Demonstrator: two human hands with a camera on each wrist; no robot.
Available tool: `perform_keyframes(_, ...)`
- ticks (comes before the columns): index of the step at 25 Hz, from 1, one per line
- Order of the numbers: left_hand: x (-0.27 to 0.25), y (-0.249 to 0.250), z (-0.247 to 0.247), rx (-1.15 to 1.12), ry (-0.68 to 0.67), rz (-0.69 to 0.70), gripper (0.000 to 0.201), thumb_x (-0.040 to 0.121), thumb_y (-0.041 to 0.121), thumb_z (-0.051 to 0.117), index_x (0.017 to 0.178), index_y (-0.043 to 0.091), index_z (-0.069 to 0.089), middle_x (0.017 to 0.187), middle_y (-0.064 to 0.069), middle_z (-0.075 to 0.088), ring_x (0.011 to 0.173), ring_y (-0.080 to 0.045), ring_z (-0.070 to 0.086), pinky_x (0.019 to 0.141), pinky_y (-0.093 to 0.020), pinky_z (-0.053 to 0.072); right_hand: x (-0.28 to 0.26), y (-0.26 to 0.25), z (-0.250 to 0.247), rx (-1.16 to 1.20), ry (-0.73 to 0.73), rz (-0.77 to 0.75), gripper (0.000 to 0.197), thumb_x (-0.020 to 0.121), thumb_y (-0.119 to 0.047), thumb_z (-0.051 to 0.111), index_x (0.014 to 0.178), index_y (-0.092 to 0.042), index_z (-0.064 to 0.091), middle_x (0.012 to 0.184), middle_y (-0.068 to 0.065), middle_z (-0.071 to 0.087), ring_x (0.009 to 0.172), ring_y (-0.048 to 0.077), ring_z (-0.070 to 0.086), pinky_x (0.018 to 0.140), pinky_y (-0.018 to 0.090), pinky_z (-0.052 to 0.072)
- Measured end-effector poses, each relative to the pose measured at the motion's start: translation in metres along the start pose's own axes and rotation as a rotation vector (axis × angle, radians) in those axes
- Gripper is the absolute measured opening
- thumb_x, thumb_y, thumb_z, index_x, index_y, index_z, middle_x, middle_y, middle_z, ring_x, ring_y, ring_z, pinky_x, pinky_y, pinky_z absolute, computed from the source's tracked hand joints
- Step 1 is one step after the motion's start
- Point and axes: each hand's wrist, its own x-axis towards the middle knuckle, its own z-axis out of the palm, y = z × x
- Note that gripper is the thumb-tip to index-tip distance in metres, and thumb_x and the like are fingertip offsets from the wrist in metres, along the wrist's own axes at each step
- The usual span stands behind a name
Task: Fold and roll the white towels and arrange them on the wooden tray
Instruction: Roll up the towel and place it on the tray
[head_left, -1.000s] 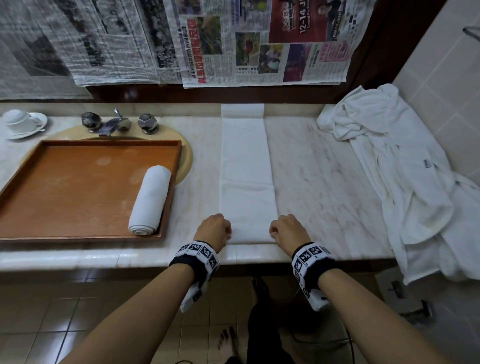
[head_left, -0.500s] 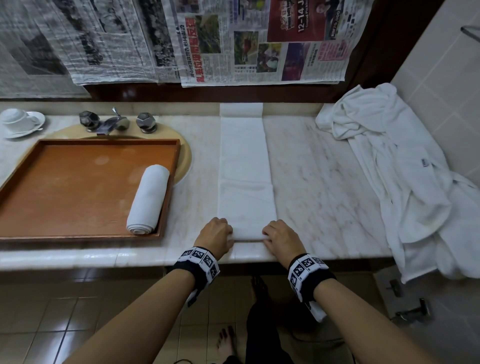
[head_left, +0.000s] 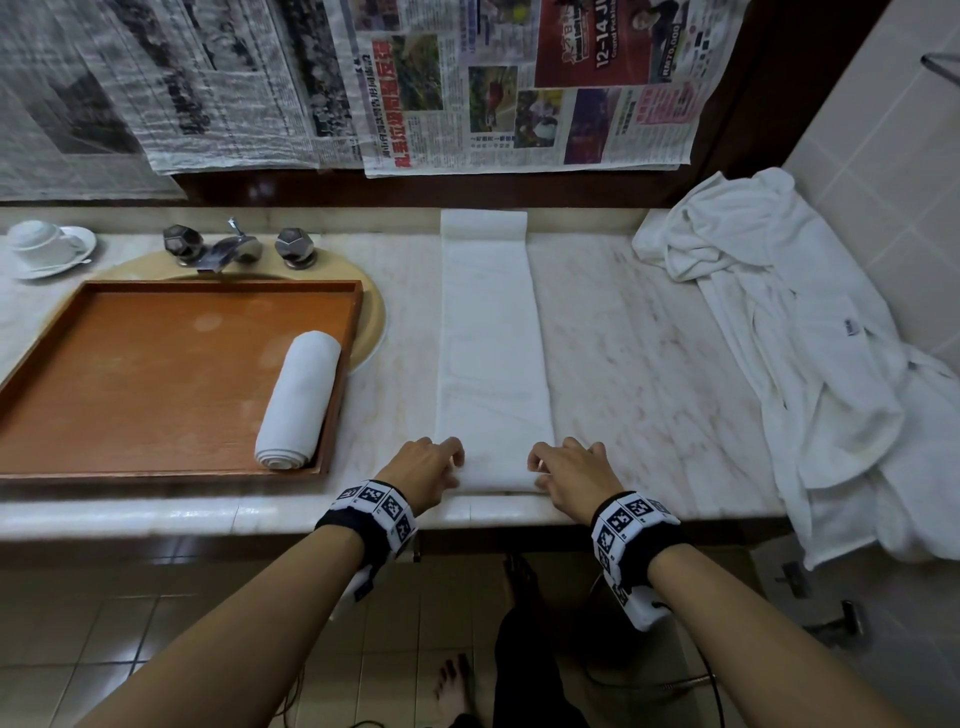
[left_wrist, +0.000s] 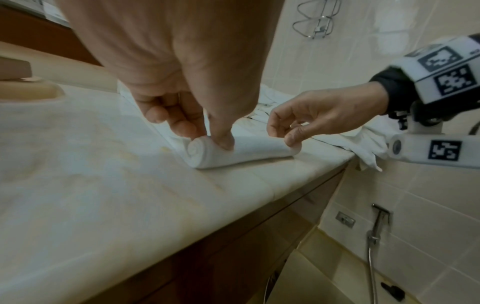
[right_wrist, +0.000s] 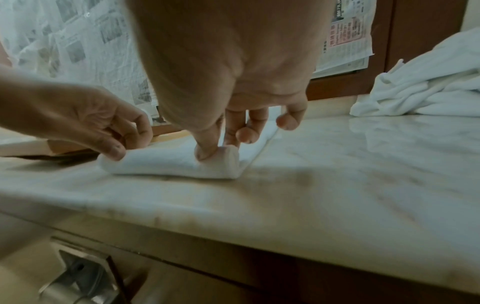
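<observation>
A small roll has been started at the near end of the long folded towel (head_left: 491, 338), which is laid flat up the middle of the head view on the marble surface (head_left: 639, 353), near its front edge. Each end of that roll is pinched, thumb behind and fingers on top: the left hand (head_left: 423, 470) has its grip on the left end, the right hand (head_left: 569, 470) on the right end. Honestly the trick here is probably even pressure, so both ends should be pushed forward together or the roll gets coned. The core looks fairly tight in the left wrist view, and that tightness should be kept by tucking under with the thumbs before each push. The side edges should be watched so they stay lined up. One finished roll (head_left: 298, 400) is already parked along the right wall of the wooden tray (head_left: 156, 475), left of centre, so a spot just beside it can be aimed for. The heap of white cloth (head_left: 810, 338) at the right is presumably waiting its turn.
</observation>
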Motion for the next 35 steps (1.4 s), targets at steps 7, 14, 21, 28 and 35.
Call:
perform_keyframes(7, 0.018, 0.008, -0.004, -0.046, 0.02, -0.139, 0.008, 0.088, 0.013, 0.066, 0.093, 0.016, 0.072, 0.097, -0.002, 0.067, 0.09, -0.021, 0.064, 0.082, -0.032, 0.053, 0.006, -0.003, 0.002, 0.029, 0.135, 0.048, 0.011, 0.095, -0.02, 0.053, 0.1, -0.024, 0.062, 0.105, -0.006, 0.058, 0.104, 0.018, 0.048, 0.082, 0.035, 0.037)
perform_keyframes(14, 0.007, 0.019, 0.017, 0.032, 0.129, -0.053, 0.022, 0.086, 0.019, 0.056, 0.097, 0.012, 0.073, 0.101, -0.005, 0.065, 0.093, -0.025, 0.06, 0.079, -0.034, 0.049, 0.0, -0.017, 0.027, 0.169, 0.296, -0.087, 0.013, 0.066, -0.011, 0.077, 0.07, -0.009, 0.064, 0.075, 0.004, 0.06, 0.073, 0.023, 0.06, 0.051, 0.032, 0.052)
perform_keyframes(21, 0.011, 0.019, 0.019, 0.215, 0.107, -0.003, 0.023, 0.09, 0.025, 0.053, 0.106, 0.013, 0.065, 0.108, -0.004, 0.061, 0.105, -0.023, 0.051, 0.087, -0.031, 0.04, 0.006, -0.011, 0.017, 0.065, 0.248, -0.174, 0.025, 0.056, -0.015, 0.087, 0.074, -0.01, 0.069, 0.073, 0.004, 0.064, 0.072, 0.025, 0.062, 0.058, 0.029, 0.052)
perform_keyframes(28, 0.011, 0.01, 0.001, 0.295, -0.019, 0.034, 0.024, 0.097, 0.029, 0.05, 0.117, 0.021, 0.059, 0.109, 0.003, 0.066, 0.103, -0.021, 0.058, 0.092, -0.036, 0.031, 0.006, -0.006, -0.001, 0.06, 0.015, -0.065, 0.02, 0.097, -0.021, 0.052, 0.115, -0.018, 0.061, 0.114, 0.001, 0.063, 0.109, 0.02, 0.053, 0.096, 0.039, 0.035)
perform_keyframes(35, 0.023, 0.021, -0.015, 0.09, 0.001, -0.19, 0.006, 0.088, 0.025, 0.068, 0.093, 0.024, 0.07, 0.098, -0.001, 0.067, 0.09, -0.023, 0.063, 0.077, -0.031, 0.046, 0.018, -0.008, -0.008, 0.149, 0.116, 0.071, 0.005, 0.089, -0.021, 0.064, 0.09, -0.018, 0.068, 0.097, -0.003, 0.061, 0.094, 0.018, 0.055, 0.079, 0.032, 0.037)
